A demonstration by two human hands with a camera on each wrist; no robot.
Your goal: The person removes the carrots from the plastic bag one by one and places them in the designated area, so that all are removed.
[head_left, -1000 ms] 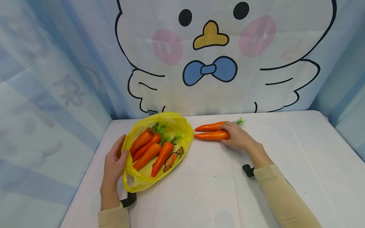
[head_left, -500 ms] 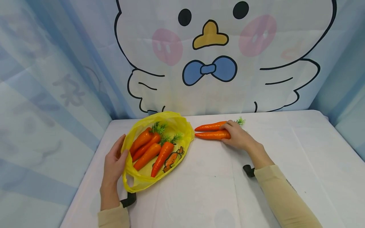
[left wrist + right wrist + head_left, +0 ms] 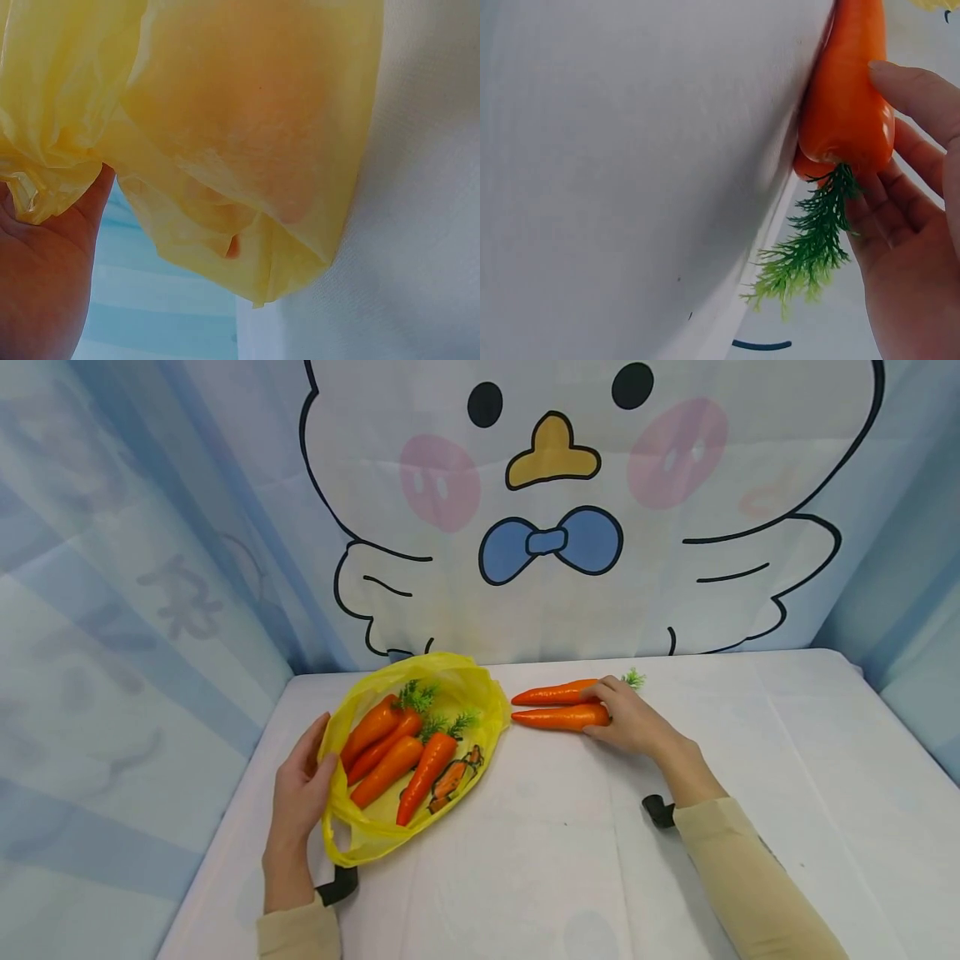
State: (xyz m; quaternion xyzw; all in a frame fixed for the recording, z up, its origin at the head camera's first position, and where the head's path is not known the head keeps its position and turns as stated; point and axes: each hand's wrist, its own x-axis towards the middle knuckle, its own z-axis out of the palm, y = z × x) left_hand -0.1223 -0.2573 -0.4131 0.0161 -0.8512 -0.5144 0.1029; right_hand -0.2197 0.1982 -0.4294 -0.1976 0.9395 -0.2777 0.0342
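In the head view, my left hand [image 3: 300,789] holds the left rim of a yellow plastic bag [image 3: 491,693], which lies with its mouth facing up and toward me. Several orange carrots with green tops, one of them a front carrot [image 3: 427,777], lie inside it. Right of the bag, two more carrots lie side by side, tips pointing left. My right hand [image 3: 633,718] grips the thick end of the nearer carrot [image 3: 558,717], its fingers reaching over toward the farther carrot [image 3: 551,693]. The right wrist view shows the thumb pressed on the orange carrot [image 3: 847,105] above its leafy top [image 3: 810,240].
A white cloth covers the table [image 3: 525,877]. Behind it hangs a curtain [image 3: 555,618] with a cartoon print, and a blue-and-white curtain [image 3: 135,652] closes off the left side. Black camera mounts [image 3: 658,811] sit at both wrists.
My right hand has shifted very slightly right on the nearer carrot. The left hand, the bag and the carrots inside it look unmoved.
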